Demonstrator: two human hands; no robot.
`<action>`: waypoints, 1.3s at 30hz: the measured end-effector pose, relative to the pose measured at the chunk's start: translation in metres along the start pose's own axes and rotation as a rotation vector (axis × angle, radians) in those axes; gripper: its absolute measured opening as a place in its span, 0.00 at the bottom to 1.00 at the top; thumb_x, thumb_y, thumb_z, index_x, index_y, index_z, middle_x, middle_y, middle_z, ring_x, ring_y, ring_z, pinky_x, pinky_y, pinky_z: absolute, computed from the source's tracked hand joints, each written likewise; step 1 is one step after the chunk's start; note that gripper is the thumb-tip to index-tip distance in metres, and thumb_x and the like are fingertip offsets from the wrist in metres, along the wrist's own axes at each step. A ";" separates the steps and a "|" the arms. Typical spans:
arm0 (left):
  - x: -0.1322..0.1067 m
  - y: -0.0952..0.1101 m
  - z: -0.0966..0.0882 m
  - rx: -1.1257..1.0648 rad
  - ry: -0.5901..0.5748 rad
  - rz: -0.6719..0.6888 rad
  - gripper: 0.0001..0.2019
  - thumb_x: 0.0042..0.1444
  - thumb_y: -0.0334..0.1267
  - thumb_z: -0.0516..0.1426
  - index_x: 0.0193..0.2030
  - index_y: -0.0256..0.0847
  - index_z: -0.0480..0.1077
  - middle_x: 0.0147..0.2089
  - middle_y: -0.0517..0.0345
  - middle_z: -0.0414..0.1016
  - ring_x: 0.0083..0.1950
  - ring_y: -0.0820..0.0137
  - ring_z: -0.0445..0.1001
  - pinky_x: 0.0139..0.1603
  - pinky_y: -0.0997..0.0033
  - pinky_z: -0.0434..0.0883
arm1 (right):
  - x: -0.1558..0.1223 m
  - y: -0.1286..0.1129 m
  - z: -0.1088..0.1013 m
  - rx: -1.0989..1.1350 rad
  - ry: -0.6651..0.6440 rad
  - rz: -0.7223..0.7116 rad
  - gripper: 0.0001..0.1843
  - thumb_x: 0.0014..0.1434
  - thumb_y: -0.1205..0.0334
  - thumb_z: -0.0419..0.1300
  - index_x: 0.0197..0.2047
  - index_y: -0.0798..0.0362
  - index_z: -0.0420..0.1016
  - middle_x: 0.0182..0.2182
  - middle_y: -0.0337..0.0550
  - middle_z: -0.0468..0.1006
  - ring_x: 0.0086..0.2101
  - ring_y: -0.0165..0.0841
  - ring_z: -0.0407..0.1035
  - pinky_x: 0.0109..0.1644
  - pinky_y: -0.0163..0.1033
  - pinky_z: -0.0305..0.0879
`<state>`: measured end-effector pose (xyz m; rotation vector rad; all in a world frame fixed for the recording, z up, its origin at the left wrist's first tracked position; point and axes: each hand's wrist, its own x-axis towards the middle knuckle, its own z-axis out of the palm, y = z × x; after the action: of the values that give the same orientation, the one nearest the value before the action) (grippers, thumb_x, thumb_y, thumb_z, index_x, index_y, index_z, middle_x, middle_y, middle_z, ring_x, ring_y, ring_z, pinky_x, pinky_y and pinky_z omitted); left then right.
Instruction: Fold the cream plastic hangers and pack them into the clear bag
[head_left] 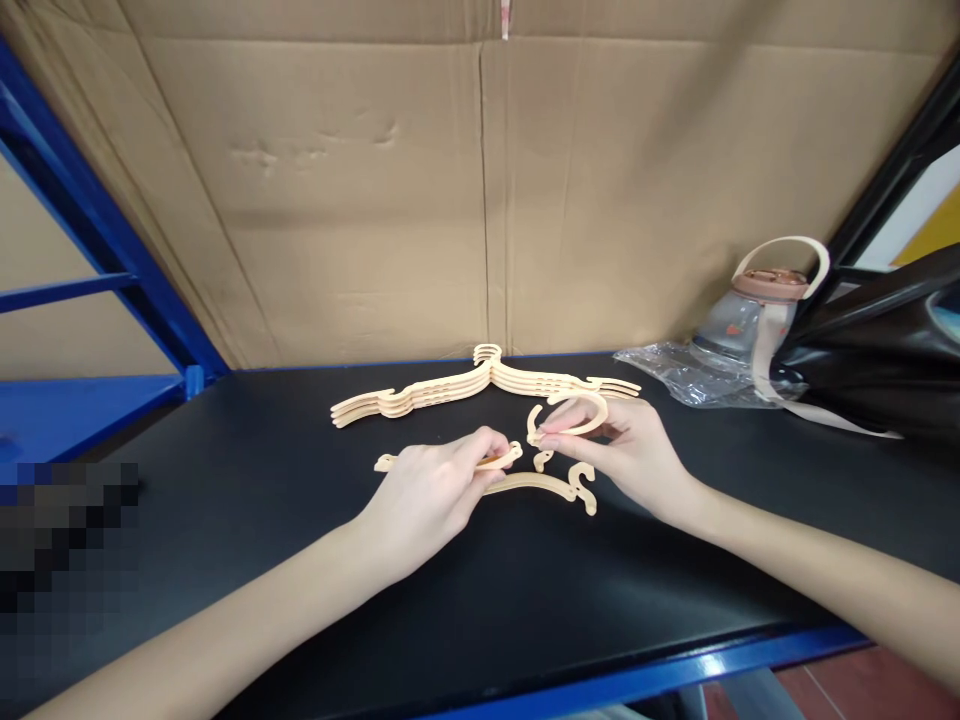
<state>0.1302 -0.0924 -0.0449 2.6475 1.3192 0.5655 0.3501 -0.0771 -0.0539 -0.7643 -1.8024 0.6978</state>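
Observation:
Between the fingers of my left hand (435, 485) is a cream plastic hanger arm (504, 460), its rounded end pointing right. My right hand (622, 450) pinches a cream hanger hook (592, 400), a curved piece held a little to the right of that end; the two pieces look apart. Below them on the black tabletop lies another cream hanger arm (536, 482) with a curled notch at its right end, partly covered by my left hand. A small cream piece (543, 460) shows beneath the hook. Farther back rests a stack of several cream hangers (487, 378), hooks toward the wall.
Cardboard (337, 200) stands behind the black table (525, 620), which has a blue front edge. At right are a water bottle (750, 315) with a strap, clear plastic wrap (675, 375) and a black bag (885, 340). A blue frame (150, 270) rises at left.

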 end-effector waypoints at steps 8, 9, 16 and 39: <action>-0.002 0.006 -0.002 0.003 -0.011 0.053 0.06 0.65 0.36 0.47 0.41 0.45 0.64 0.37 0.66 0.77 0.30 0.72 0.74 0.29 0.76 0.62 | -0.005 0.002 0.003 -0.337 -0.043 -0.364 0.05 0.61 0.63 0.60 0.39 0.53 0.77 0.31 0.41 0.78 0.30 0.30 0.73 0.33 0.34 0.69; -0.002 0.007 -0.002 0.005 -0.008 0.056 0.06 0.65 0.36 0.47 0.41 0.45 0.64 0.36 0.67 0.76 0.29 0.73 0.73 0.28 0.76 0.62 | -0.006 0.002 0.002 -0.360 -0.051 -0.391 0.05 0.61 0.64 0.60 0.39 0.54 0.76 0.31 0.42 0.78 0.30 0.29 0.73 0.32 0.33 0.68; -0.003 0.007 0.000 0.002 0.046 0.029 0.05 0.65 0.37 0.49 0.41 0.46 0.64 0.36 0.69 0.76 0.29 0.73 0.74 0.27 0.77 0.61 | -0.009 -0.004 -0.005 -0.504 -0.115 -0.551 0.06 0.63 0.69 0.56 0.43 0.55 0.74 0.38 0.43 0.79 0.37 0.28 0.73 0.37 0.30 0.68; -0.004 -0.002 0.027 0.028 0.170 0.064 0.06 0.66 0.39 0.48 0.40 0.44 0.64 0.36 0.67 0.78 0.30 0.72 0.76 0.26 0.76 0.62 | -0.012 0.007 0.003 -0.736 -0.185 -0.687 0.10 0.65 0.70 0.52 0.41 0.60 0.75 0.36 0.48 0.80 0.35 0.31 0.75 0.36 0.33 0.72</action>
<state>0.1373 -0.0931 -0.0710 2.7247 1.2967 0.8031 0.3518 -0.0825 -0.0674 -0.4738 -2.3282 -0.3857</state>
